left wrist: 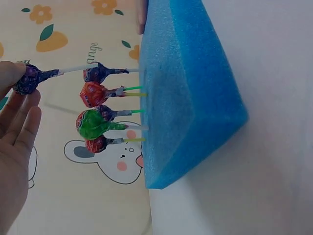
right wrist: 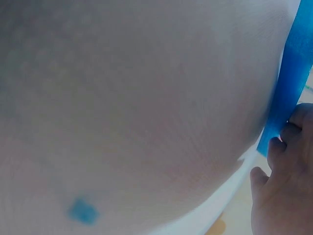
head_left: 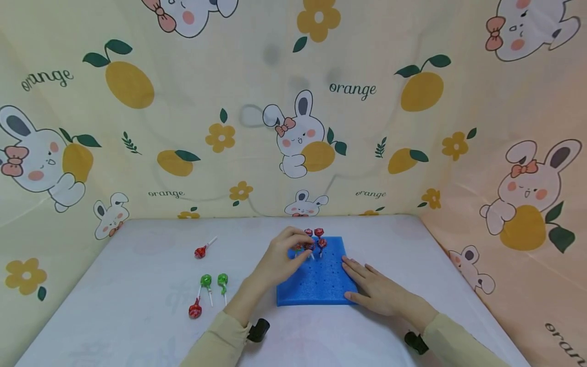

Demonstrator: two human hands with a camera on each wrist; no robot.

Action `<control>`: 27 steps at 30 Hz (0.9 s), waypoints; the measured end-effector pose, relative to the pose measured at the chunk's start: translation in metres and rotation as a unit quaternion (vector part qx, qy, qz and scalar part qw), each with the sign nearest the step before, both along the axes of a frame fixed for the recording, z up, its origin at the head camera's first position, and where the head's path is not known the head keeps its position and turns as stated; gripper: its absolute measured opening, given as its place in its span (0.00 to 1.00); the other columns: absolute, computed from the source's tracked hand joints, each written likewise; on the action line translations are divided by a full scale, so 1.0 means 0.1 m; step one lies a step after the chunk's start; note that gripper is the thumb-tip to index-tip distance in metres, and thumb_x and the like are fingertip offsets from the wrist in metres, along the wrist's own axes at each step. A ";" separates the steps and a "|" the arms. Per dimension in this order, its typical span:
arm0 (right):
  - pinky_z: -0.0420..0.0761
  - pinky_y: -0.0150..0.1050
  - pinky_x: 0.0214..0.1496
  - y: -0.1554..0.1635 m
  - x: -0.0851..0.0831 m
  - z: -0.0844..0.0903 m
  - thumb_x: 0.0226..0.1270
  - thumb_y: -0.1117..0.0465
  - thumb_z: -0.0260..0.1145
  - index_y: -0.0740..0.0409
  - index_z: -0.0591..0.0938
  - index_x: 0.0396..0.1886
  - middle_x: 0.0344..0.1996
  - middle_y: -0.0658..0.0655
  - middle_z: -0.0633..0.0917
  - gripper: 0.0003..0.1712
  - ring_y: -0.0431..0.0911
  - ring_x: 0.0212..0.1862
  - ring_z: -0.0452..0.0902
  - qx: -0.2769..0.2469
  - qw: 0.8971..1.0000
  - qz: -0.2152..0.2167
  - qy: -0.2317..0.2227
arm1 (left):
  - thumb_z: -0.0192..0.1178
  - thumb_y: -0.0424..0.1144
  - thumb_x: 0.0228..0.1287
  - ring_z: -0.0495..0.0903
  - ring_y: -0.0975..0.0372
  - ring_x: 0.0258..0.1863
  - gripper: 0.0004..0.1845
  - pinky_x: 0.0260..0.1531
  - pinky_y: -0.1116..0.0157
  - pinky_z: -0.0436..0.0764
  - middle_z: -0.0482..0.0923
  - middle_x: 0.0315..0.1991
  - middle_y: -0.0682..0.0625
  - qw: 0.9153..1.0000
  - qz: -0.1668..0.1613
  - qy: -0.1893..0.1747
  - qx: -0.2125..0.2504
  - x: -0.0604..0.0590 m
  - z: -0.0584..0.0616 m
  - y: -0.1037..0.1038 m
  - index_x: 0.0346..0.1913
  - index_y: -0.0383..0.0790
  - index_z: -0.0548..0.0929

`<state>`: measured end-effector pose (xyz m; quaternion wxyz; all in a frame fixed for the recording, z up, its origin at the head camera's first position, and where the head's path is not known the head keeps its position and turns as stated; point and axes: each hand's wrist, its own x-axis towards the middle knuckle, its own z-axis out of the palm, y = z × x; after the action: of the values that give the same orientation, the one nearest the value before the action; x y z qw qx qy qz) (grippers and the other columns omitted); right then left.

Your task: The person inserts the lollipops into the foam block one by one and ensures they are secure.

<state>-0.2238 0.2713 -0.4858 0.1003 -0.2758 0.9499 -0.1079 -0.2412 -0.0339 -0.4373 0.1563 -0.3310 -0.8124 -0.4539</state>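
My left hand (head_left: 281, 257) pinches a dark purple lollipop (left wrist: 30, 78) by its wrapped head, its white stick pointing at the blue foam block (head_left: 316, 285). In the left wrist view that stick is apart from the foam. Several lollipops stand upright in the block's far part, among them a green lollipop (left wrist: 90, 124), a red lollipop (left wrist: 93, 94) and a purple lollipop (left wrist: 98, 72). With fingers extended, my right hand (head_left: 378, 290) rests against the block's right edge. The right wrist view shows the right hand's fingers along the block's side.
Left of the block lie two green lollipops (head_left: 206, 281), a red lollipop (head_left: 195, 309) near them and another red lollipop (head_left: 200, 252) farther back. A white cloth covers the table (head_left: 137, 306). Behind it hangs a patterned curtain (head_left: 257, 66).
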 end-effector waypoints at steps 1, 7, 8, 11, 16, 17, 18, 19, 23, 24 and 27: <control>0.52 0.63 0.81 0.00 0.00 0.00 0.76 0.27 0.49 0.55 0.54 0.85 0.84 0.56 0.51 0.52 0.57 0.83 0.48 0.000 1.000 0.000 0.001 | 0.68 0.32 0.70 0.81 0.58 0.53 0.14 0.52 0.56 0.86 0.79 0.55 0.48 1.000 -0.004 -0.002 -0.002 -0.01 0.00 0.01 0.56 0.37 0.86; 0.53 0.63 0.80 -0.01 0.01 0.01 0.76 0.27 0.50 0.55 0.54 0.85 0.84 0.56 0.52 0.51 0.57 0.83 0.50 0.001 1.000 0.002 0.004 | 0.68 0.33 0.70 0.81 0.61 0.54 0.14 0.57 0.61 0.84 0.79 0.55 0.50 0.999 -0.001 -0.014 -0.039 -0.02 0.02 0.08 0.57 0.40 0.87; 0.53 0.63 0.80 -0.01 0.01 0.01 0.76 0.28 0.50 0.56 0.55 0.84 0.84 0.56 0.52 0.51 0.57 0.83 0.50 0.001 1.000 0.002 0.005 | 0.68 0.34 0.70 0.81 0.61 0.55 0.14 0.59 0.62 0.82 0.79 0.56 0.51 0.999 0.001 -0.015 -0.048 -0.02 0.02 0.10 0.57 0.41 0.87; 0.53 0.63 0.80 -0.01 0.01 0.01 0.76 0.28 0.50 0.56 0.55 0.84 0.84 0.57 0.52 0.51 0.57 0.83 0.50 0.000 1.000 0.003 0.005 | 0.68 0.34 0.70 0.81 0.60 0.55 0.14 0.60 0.62 0.82 0.79 0.55 0.50 0.998 -0.005 -0.012 -0.065 -0.04 0.02 0.13 0.57 0.40 0.87; 0.52 0.63 0.80 0.00 0.01 0.00 0.76 0.27 0.50 0.56 0.55 0.84 0.84 0.56 0.52 0.52 0.57 0.83 0.49 0.000 1.000 0.003 0.005 | 0.69 0.34 0.70 0.81 0.62 0.53 0.13 0.58 0.66 0.82 0.80 0.54 0.51 0.996 -0.014 0.002 -0.094 -0.08 -0.02 0.19 0.56 0.41 0.87; 0.52 0.63 0.80 0.00 0.00 0.00 0.76 0.27 0.50 0.56 0.55 0.84 0.84 0.56 0.52 0.52 0.57 0.83 0.49 0.000 1.000 0.003 0.006 | 0.68 0.35 0.70 0.81 0.62 0.52 0.13 0.57 0.67 0.82 0.80 0.53 0.52 0.995 -0.015 0.005 -0.099 -0.09 -0.03 0.20 0.55 0.42 0.87; 0.52 0.63 0.80 0.00 0.00 -0.01 0.76 0.27 0.50 0.56 0.55 0.84 0.84 0.56 0.52 0.52 0.57 0.83 0.49 0.000 1.000 0.004 0.006 | 0.68 0.35 0.70 0.81 0.63 0.51 0.12 0.56 0.69 0.82 0.80 0.53 0.52 0.995 -0.016 0.007 -0.103 -0.10 -0.03 0.21 0.55 0.42 0.87; 0.52 0.62 0.81 0.01 0.00 -0.01 0.76 0.27 0.50 0.56 0.55 0.84 0.84 0.56 0.52 0.51 0.56 0.83 0.49 0.000 1.000 0.004 0.007 | 0.68 0.35 0.70 0.81 0.64 0.50 0.12 0.55 0.70 0.81 0.80 0.53 0.53 0.994 -0.017 0.009 -0.106 -0.10 -0.04 0.22 0.54 0.42 0.87; 0.53 0.62 0.81 0.01 0.00 -0.01 0.77 0.28 0.49 0.57 0.55 0.84 0.84 0.56 0.52 0.51 0.56 0.83 0.49 0.000 1.000 0.007 0.011 | 0.68 0.34 0.70 0.82 0.65 0.49 0.11 0.54 0.71 0.81 0.80 0.51 0.53 0.993 -0.020 0.006 -0.114 -0.11 -0.05 0.26 0.53 0.41 0.87; 0.53 0.62 0.81 0.01 0.01 -0.01 0.77 0.28 0.49 0.57 0.55 0.84 0.84 0.56 0.52 0.51 0.56 0.83 0.49 0.000 1.000 0.007 0.011 | 0.69 0.34 0.70 0.82 0.65 0.49 0.11 0.55 0.71 0.81 0.79 0.51 0.53 0.993 -0.020 0.003 -0.116 -0.11 -0.05 0.26 0.53 0.41 0.87; 0.53 0.62 0.81 0.01 0.01 0.00 0.77 0.29 0.50 0.57 0.55 0.84 0.84 0.56 0.52 0.50 0.56 0.83 0.49 -0.002 1.000 0.008 0.011 | 0.68 0.34 0.70 0.82 0.64 0.49 0.12 0.57 0.70 0.81 0.79 0.51 0.52 0.992 -0.018 -0.005 -0.125 -0.11 -0.06 0.28 0.54 0.39 0.87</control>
<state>-0.2226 0.2722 -0.4862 0.0903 -0.2844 0.9486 -0.1057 -0.2522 -0.0058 -0.4434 0.1010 -0.3599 -0.8577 -0.3530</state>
